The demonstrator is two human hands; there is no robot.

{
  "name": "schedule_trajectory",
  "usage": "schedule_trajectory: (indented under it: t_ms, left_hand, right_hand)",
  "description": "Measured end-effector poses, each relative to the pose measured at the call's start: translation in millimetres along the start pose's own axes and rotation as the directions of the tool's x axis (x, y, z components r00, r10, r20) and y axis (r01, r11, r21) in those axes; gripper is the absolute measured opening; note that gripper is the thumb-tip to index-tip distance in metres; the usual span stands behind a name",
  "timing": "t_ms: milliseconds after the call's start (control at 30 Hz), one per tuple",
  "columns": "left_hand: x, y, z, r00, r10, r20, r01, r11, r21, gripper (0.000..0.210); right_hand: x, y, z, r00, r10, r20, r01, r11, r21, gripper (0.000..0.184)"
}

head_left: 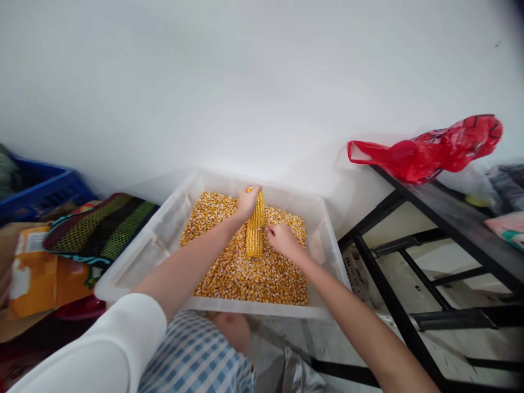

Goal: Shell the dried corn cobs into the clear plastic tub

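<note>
My left hand (pixel 248 202) is wrapped round the upper end of a yellow corn cob (pixel 257 216), which is held upright and slightly tilted. Below it, more rows of kernels (pixel 254 243) show; whether this is a second cob or the same one is hard to tell. A thin pale line crosses where the two parts meet. My right hand (pixel 281 239) is closed in a pinch at that line, right beside the cob; what its fingers hold is too small to make out. Loose corn kernels (pixel 245 281) lie beneath both hands in a translucent plastic bin (pixel 327 234).
A white wall stands behind the bin. To the left are a blue crate (pixel 53 188), a green-and-black mesh bag (pixel 102 232) and an orange carton (pixel 35 278). On the right, a black metal frame (pixel 399 305) carries a red plastic bag (pixel 429 150).
</note>
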State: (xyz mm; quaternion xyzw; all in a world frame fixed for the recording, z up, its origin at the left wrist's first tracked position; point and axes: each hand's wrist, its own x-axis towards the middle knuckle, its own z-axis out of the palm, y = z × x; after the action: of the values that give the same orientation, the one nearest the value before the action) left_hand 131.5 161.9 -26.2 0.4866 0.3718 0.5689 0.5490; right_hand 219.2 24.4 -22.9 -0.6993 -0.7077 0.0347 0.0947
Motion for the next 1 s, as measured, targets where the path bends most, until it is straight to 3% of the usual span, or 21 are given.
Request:
schedule_trajectory:
  t_ms: [133, 267, 433, 600, 767, 1000]
  left_hand:
    - [-12, 6, 7.1, 0.980, 0.097, 0.173, -0.118, 0.986, 0.120, 0.029]
    - [-27, 12, 16.3, 0.926, 0.182, 0.331, -0.267, 0.935, 0.234, 0.029]
    - [-37, 17, 21.2, 0.903, 0.197, 0.381, -0.317, 0.905, 0.284, 0.029]
    - [-27, 16, 13.1, 0.939, 0.110, 0.326, -0.179, 0.965, 0.192, 0.029]
    - [-7, 7, -3.2, 0.981, -0.039, 0.190, 0.042, 0.999, -0.010, 0.029]
    - [4, 0, -12.9, 0.979, -0.197, 0.042, 0.202, 0.963, -0.181, 0.030]
  right_hand:
    - [4, 13, 3, 0.996, -0.082, 0.040, 0.079, 0.994, 0.076, 0.034]
    - [5, 24, 10, 0.990, -0.116, 0.082, 0.103, 0.984, 0.148, 0.032]
    - [3, 30, 16, 0.981, -0.137, 0.136, 0.113, 0.979, 0.173, 0.028]
    - [5, 26, 6, 0.971, -0.188, 0.145, 0.151, 0.961, 0.233, 0.031]
    - [4, 20, 3, 0.989, -0.144, 0.039, 0.136, 0.977, 0.164, 0.035]
    - [3, 16, 1, 0.996, -0.085, -0.011, 0.086, 0.988, 0.129, 0.038]
